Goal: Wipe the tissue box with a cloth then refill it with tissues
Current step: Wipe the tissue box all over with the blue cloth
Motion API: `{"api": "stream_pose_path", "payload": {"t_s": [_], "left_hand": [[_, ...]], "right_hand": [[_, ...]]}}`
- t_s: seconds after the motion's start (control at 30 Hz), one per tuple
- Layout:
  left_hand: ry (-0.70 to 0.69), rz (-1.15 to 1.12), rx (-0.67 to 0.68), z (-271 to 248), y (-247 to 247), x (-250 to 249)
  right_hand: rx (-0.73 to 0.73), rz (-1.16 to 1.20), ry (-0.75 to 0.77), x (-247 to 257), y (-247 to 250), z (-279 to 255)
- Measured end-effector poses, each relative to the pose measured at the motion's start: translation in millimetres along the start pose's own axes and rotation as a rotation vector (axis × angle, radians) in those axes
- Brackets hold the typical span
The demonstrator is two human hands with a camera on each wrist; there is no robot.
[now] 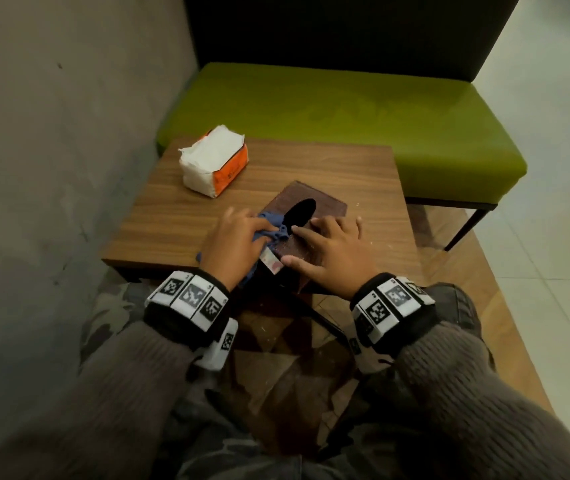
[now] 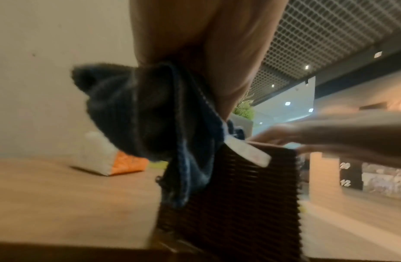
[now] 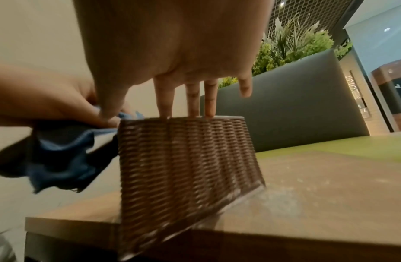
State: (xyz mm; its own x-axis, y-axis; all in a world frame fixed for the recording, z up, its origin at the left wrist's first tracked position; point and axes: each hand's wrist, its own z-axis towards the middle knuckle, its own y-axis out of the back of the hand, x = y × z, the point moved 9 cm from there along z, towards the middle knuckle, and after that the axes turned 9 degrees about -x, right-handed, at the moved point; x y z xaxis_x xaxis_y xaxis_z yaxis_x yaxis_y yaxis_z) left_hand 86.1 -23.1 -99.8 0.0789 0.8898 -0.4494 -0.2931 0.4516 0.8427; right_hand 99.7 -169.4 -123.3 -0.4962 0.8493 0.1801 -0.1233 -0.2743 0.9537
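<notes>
A brown woven tissue box (image 1: pixel 325 206) (image 2: pixel 235 200) (image 3: pixel 184 159) stands at the near edge of the wooden table (image 1: pixel 311 168), its dark oval slot facing up. My left hand (image 1: pixel 233 242) grips a bunched blue cloth (image 1: pixel 273 221) (image 2: pixel 150 115) (image 3: pixel 60 156) against the box's top left edge. My right hand (image 1: pixel 332 251) rests with straight fingers (image 3: pixel 165 99) flat on the box top, steadying it. A white label strip (image 1: pixel 271 259) (image 2: pixel 249 152) shows at the box's near corner. A tissue pack (image 1: pixel 212 161) (image 2: pixel 107 159), white and orange, lies at the table's far left.
A green bench seat (image 1: pixel 345 112) with a dark backrest runs behind the table. A grey wall (image 1: pixel 51 133) closes the left side. The box sits partly over the table's front edge. My knees are below the table edge.
</notes>
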Motion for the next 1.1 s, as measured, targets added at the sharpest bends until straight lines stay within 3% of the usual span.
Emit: {"api": "stream_pose_path", "payload": {"t_s": [0.17,0.33,0.5,0.67,0.8,0.9,1.1], "left_hand": [[-0.115,-0.022,0.074,31,4,6],[-0.183,-0.138,0.1,33,2,8],[-0.211,-0.209,0.105,23,6,0],[-0.222,-0.183,0.108,-16,1,-18],[-0.064,-0.088,0.027,-6,-1,-31],[0.017,0.065,0.063,8,-14,-50],[0.015,0.12,0.175,15,-39,-88]], "right_hand": [[0.123,0.083,0.092,-11,11,5],[0.204,0.293,-0.062,-45,4,32],[0.344,0.29,-0.045,-47,-16,45],[0.228,0.262,-0.13,-49,-15,36],[0.131,0.32,-0.191,-46,-17,21],[0.077,0.283,-0.227,-45,-15,12],[-0.016,0.274,-0.349,-42,-5,4]]}}
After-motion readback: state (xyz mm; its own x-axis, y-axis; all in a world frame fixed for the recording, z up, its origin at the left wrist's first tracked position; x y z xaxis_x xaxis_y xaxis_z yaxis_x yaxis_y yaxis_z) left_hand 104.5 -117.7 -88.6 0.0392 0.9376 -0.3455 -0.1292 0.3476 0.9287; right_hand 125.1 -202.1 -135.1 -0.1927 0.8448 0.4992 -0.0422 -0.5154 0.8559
